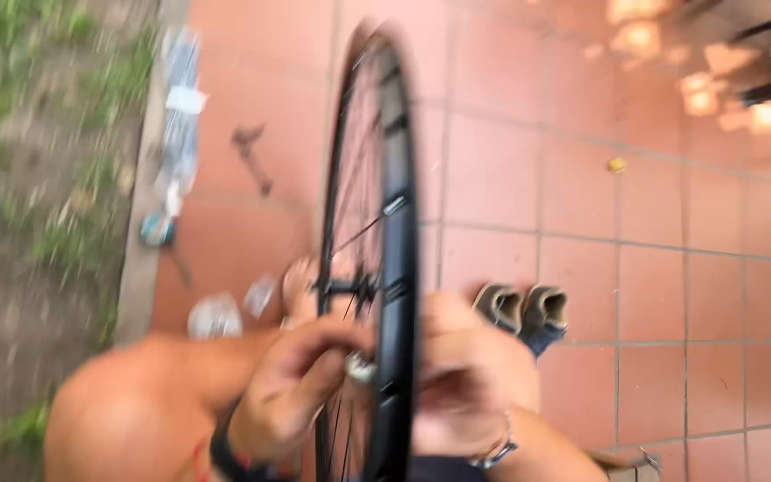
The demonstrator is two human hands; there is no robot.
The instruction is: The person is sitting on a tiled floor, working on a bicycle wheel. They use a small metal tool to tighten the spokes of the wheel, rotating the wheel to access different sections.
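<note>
The whole view is motion-blurred; fine detail is unreliable. One wheel [377, 250] stands upright, edge-on to the camera, its black rim running from the top of the view down past the bottom edge, where it is cut off. Thin spokes and one hub [350, 287] show on the wheel's left face.

Left hand [292, 384]: left of the wheel, low down, fingers [314, 353] curled closed around a small silvery part [360, 367] at the rim. What that part is cannot be made out. A dark band sits at the wrist.

Right hand [466, 379]: right of the wheel, pressed against the rim. Its fingers are hidden behind the rim and smeared by blur, so whether they grip cannot be told. One metal bracelet [495, 451] circles the wrist.

One bare knee [127, 411] lies left of the wheel, cut off by the bottom edge. One bare foot [299, 286] shows beside the hub.

Two shoes [524, 312] stand as a pair right of the wheel, on the red tile floor [671, 268]. Left of the wheel, several pale scraps and one dark tool-like item [252, 156] lie on the tiles; their kinds cannot be told. A kerb [140, 259] and weedy ground lie further left.
</note>
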